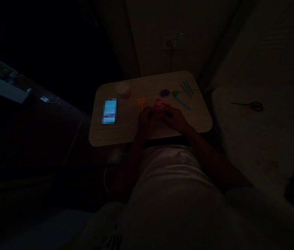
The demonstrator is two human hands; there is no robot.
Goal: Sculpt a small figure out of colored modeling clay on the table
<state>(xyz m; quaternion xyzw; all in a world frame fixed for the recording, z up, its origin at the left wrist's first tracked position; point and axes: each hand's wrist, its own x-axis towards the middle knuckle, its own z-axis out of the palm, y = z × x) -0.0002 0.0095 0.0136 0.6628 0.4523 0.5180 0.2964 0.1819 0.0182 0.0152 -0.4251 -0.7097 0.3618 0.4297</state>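
Observation:
The room is very dark. Over the front part of a small wooden table, my left hand (145, 118) and my right hand (175, 118) come together around a red clay-like piece (159, 103). Both hands look closed, fingers bent in toward the piece from either side; fine finger detail is lost in shadow. An orange piece (141, 102) lies just beyond my left hand. Past my right hand are a purple lump (165, 92) and a green piece (176, 93) that adjoins a blue-green stick (184, 104).
On the table (121, 133), a lit phone (110, 111) lies at left and a tub (123, 90) stands behind it. Several thin sticks (187, 89) lie at back right. Scissors (251, 105) rest on a pale surface to the right. A wall socket (171, 42) holds a plug.

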